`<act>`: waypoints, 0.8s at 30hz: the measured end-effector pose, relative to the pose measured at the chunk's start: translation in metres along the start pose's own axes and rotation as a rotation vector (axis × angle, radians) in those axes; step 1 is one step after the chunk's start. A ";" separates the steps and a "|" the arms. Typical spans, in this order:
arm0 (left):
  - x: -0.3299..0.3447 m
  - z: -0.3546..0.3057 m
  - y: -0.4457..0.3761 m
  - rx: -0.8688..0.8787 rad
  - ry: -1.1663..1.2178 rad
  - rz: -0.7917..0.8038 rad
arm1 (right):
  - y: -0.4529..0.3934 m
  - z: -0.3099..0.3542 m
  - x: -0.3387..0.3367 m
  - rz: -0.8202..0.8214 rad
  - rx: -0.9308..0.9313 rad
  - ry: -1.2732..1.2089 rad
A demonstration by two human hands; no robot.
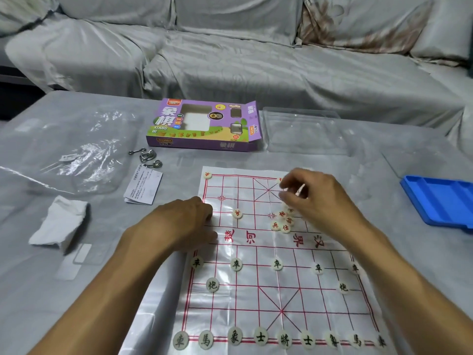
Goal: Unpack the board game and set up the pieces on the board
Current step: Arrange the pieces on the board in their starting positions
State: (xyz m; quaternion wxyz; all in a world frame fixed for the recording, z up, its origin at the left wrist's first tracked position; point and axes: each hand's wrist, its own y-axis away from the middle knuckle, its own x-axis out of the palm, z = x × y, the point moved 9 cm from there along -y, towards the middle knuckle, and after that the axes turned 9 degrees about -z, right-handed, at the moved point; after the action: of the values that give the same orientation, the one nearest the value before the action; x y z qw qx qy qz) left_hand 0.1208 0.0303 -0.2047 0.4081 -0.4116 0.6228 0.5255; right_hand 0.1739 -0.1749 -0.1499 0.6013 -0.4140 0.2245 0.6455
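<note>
On the table [332,160] in front of the big grey sofa [230,47] lies our thin plastic board [268,298], and we want every round piece to sit right on a crossing of the red lines. Behind the board rest the purple game box [204,126], open at one end, and a clear tray [302,131]; a blue tray [440,201] waits off to the right. Our black pieces look done: the back row [261,338] lines the near edge, with the five small ones and two cannons above it. Now we work on the red side. Our left hand [179,221] rests on the left edge of the board with its fingers curled down, and this should keep the slippery sheet flat. Our right hand [312,196] hovers over the far middle with its fingertips pinched close together; it may be pinching a piece, but we cannot tell for sure. Just under it sits a little pile of red pieces [282,221], all touching. One red piece [237,214] sits alone, and another [207,175] is in the far left corner. We think it is best to pick one piece at a time, read its mark, and set it down softly so we do not bump the pile.
</note>
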 end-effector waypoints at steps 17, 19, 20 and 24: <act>0.000 0.000 0.000 -0.009 0.003 -0.009 | 0.027 -0.019 0.044 0.182 -0.066 0.224; 0.000 0.000 0.000 -0.005 0.006 -0.010 | 0.026 -0.017 0.048 0.214 -0.070 0.194; 0.000 0.000 0.000 -0.002 0.007 -0.011 | 0.027 -0.017 0.049 0.224 -0.072 0.189; 0.000 0.000 0.001 0.005 0.013 -0.015 | 0.026 -0.018 0.047 0.158 -0.049 0.238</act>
State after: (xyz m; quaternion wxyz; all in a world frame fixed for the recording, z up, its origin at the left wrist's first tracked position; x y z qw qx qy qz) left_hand 0.1197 0.0307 -0.2048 0.4088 -0.4186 0.6237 0.5184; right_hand 0.1566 -0.1659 -0.2030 0.5075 -0.4830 0.3103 0.6425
